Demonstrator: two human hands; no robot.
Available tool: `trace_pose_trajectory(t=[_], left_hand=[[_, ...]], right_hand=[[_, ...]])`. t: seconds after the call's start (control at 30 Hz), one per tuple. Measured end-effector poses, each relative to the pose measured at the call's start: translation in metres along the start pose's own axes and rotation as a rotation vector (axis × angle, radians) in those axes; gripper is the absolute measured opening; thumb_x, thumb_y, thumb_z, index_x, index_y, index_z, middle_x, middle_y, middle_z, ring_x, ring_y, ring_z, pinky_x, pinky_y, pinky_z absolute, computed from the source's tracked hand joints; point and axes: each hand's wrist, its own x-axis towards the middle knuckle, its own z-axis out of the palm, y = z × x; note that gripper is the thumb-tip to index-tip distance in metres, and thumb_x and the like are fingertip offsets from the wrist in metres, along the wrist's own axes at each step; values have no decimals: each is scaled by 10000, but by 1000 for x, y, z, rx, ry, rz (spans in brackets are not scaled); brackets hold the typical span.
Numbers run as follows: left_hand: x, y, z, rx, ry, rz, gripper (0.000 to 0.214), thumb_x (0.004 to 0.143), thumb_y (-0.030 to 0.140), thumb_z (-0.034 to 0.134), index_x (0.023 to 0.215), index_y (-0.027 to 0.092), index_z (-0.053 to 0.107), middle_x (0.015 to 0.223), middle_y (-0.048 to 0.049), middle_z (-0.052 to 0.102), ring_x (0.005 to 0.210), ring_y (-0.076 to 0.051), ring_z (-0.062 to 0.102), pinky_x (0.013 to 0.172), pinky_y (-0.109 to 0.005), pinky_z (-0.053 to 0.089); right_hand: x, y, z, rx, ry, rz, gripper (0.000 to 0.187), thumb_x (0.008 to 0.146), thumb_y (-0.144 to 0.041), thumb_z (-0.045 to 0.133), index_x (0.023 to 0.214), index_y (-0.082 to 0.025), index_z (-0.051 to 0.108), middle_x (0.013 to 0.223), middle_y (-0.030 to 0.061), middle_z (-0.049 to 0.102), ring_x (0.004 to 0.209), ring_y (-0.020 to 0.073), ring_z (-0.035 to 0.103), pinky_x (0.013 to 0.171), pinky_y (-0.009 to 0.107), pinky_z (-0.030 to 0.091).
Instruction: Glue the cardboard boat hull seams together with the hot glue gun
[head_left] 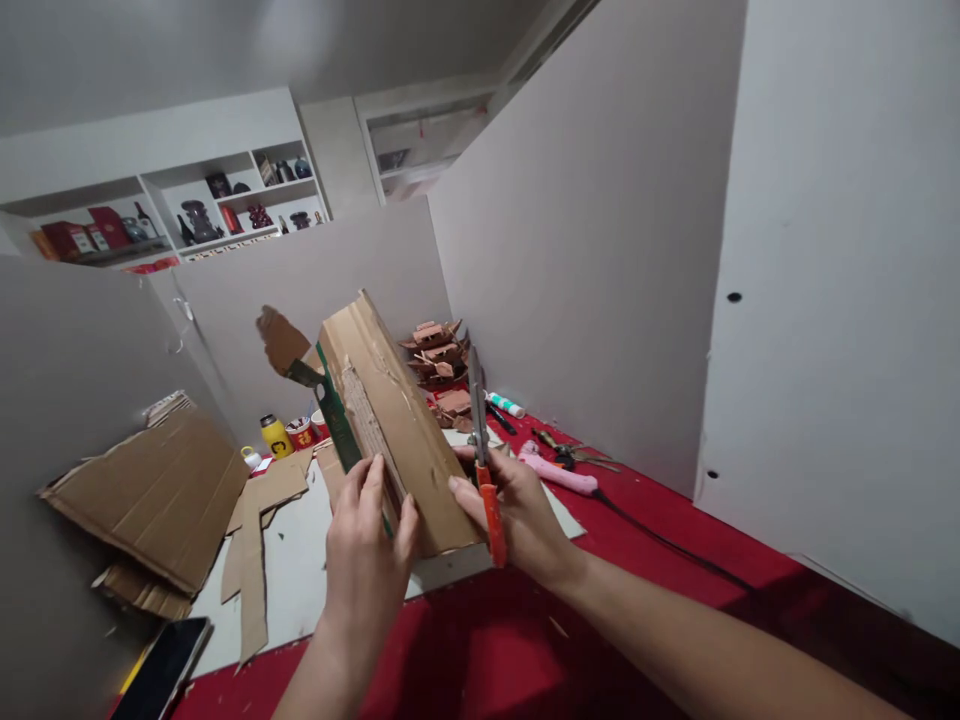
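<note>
A folded piece of brown cardboard (pixel 401 430) is raised above the table, tilted, with a dark green printed side and a torn flap at its upper left. My left hand (pixel 367 525) grips its lower left part, fingers on a torn, ridged strip along the fold. With its thumb on the cardboard's lower right edge, my right hand (pixel 517 510) also carries scissors (pixel 491 510) with orange handles. The scissor blades point upward, apart from the cardboard, and look closed. Part of the right hand's fingers is hidden behind the cardboard.
Cardboard sheets (pixel 165 490) lean at left, near a phone (pixel 165 665). Cut strips (pixel 253 590) lie on a white board (pixel 292 590) over the red tablecloth (pixel 465 660). A pink glue gun (pixel 566 470), pliers, a yellow bottle (pixel 275 437) and cardboard boat models (pixel 439 350) stand behind. Grey partitions (pixel 592 230) enclose the table.
</note>
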Motion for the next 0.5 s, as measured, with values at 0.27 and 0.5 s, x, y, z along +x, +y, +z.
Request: trace_pose_trajectory(t=[0.27, 0.5], left_hand=[[-3, 7, 0, -33, -21, -219, 575, 742, 89, 535, 1304, 152, 434, 1206, -152, 587, 1090, -268, 583, 896, -413, 510], [-3, 2, -4, -122, -13, -367, 640, 645, 39, 525, 1257, 202, 435, 1103, -103, 617, 935, -234, 623, 809, -369, 509]], right_hand=[[-25, 7, 21, -77, -46, -37, 173, 716, -183, 598, 623, -202, 453, 562, -28, 515, 510, 103, 414, 478, 219, 352], [-40, 13, 36, -68, -68, -44, 175, 724, -156, 584, 626, -194, 445, 548, -41, 505, 482, 78, 386, 460, 202, 317]])
